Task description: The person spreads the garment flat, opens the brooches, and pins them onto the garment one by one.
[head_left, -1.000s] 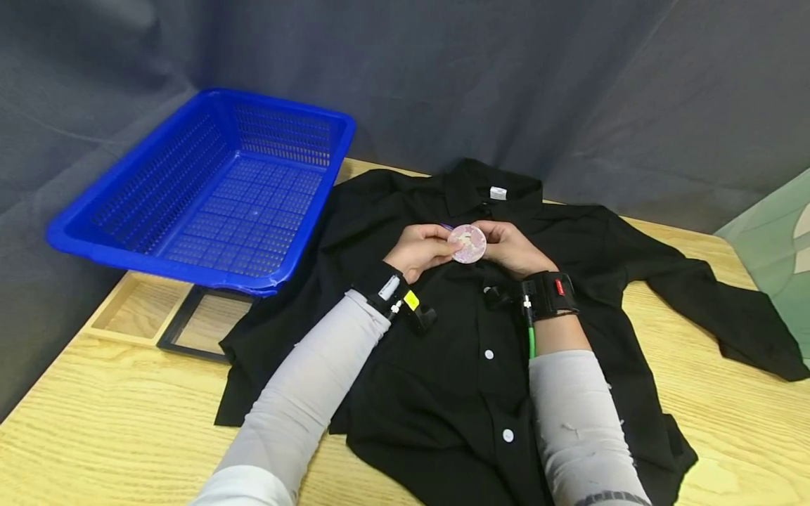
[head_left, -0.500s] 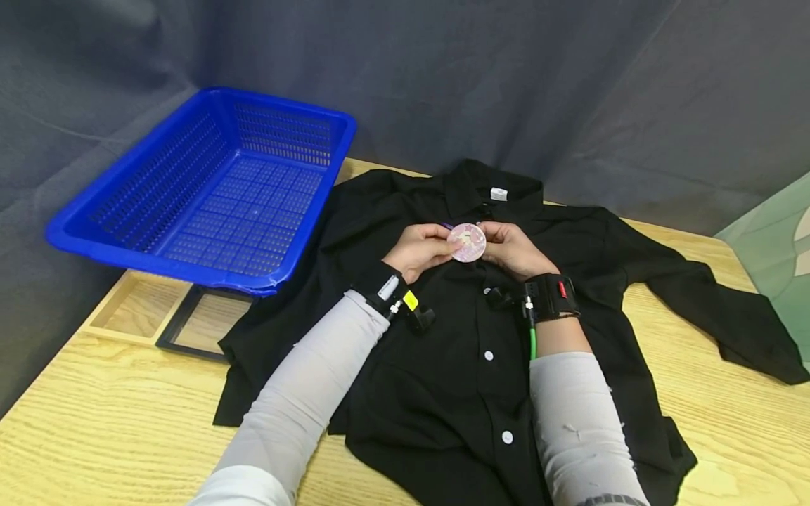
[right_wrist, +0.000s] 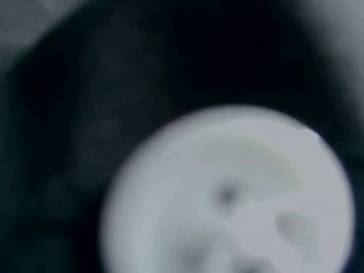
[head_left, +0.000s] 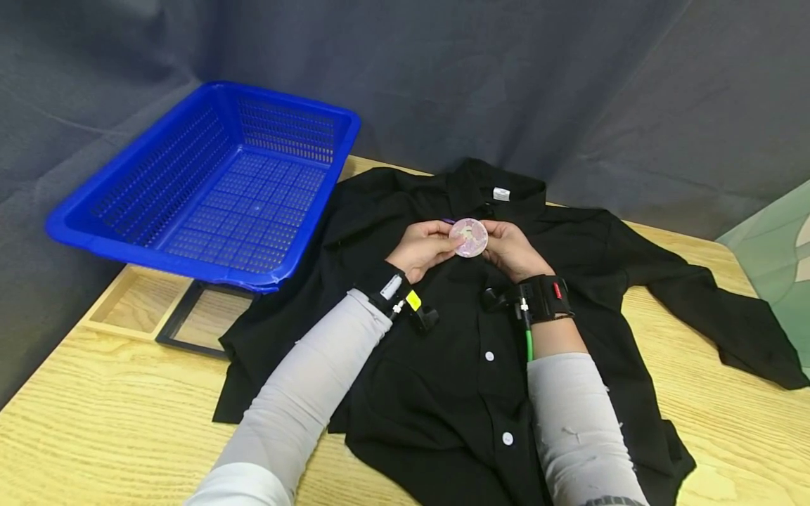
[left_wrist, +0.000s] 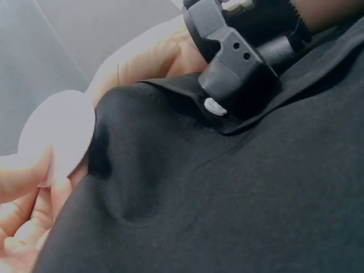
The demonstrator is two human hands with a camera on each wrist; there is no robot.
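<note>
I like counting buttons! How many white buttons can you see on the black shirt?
2 in the head view: one white button between the wrists, another lower down the black shirt. Others may hide under the hands.

A staged recording booth: dark grey cloth backdrop drapes behind a bare wooden tabletop.

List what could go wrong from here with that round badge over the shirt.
Both hands, left hand and right hand, pinch the round badge only at its edges, so it may slip onto the black shirt. The fabric bunches under it in the left wrist view, so it might sit crooked.
</note>
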